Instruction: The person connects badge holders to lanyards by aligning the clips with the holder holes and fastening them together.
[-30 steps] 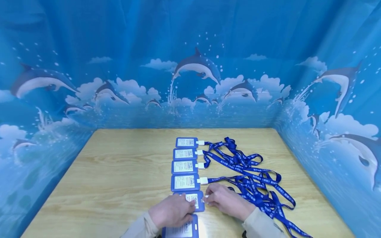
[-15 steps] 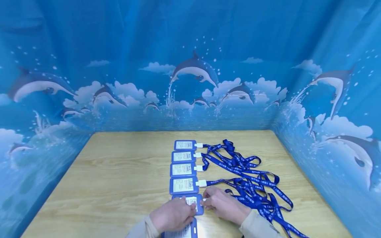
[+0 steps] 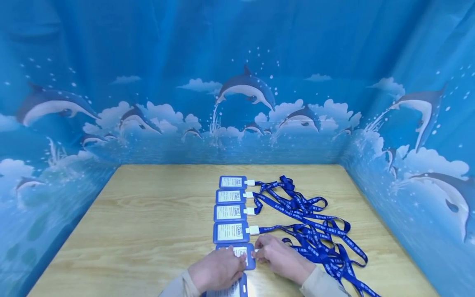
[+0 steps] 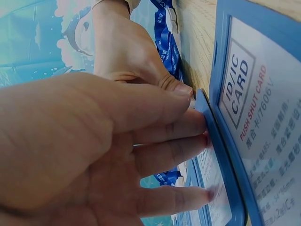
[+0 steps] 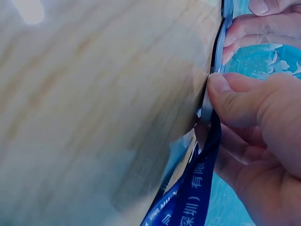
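My left hand [image 3: 218, 269] rests its fairly straight fingertips on the blue ID card holder [image 3: 250, 260], the fifth in a column on the table. In the left wrist view the fingers [image 4: 171, 153] extended against that holder's face show clearly. At its slotted right end, my right hand [image 3: 285, 259] pinches a lanyard's white clip [image 5: 207, 107] between thumb and fingers. From the clip, the blue printed lanyard [image 5: 201, 181] hangs below the hand in the right wrist view. A holder with a bare slot [image 3: 244, 287] lies nearest, partly under my left hand.
Farther up the column, several card holders [image 3: 231, 232] have white clips [image 3: 253, 230] attached. Their blue lanyards [image 3: 315, 239] lie tangled across the right side of the wooden table [image 3: 148, 218]. A blue dolphin-print curtain [image 3: 237, 144] encloses the back and sides.
The head view shifts slightly. Both hands stay at the same holder, with the right fingers still at its slotted end; the other holders and lanyards keep their places.
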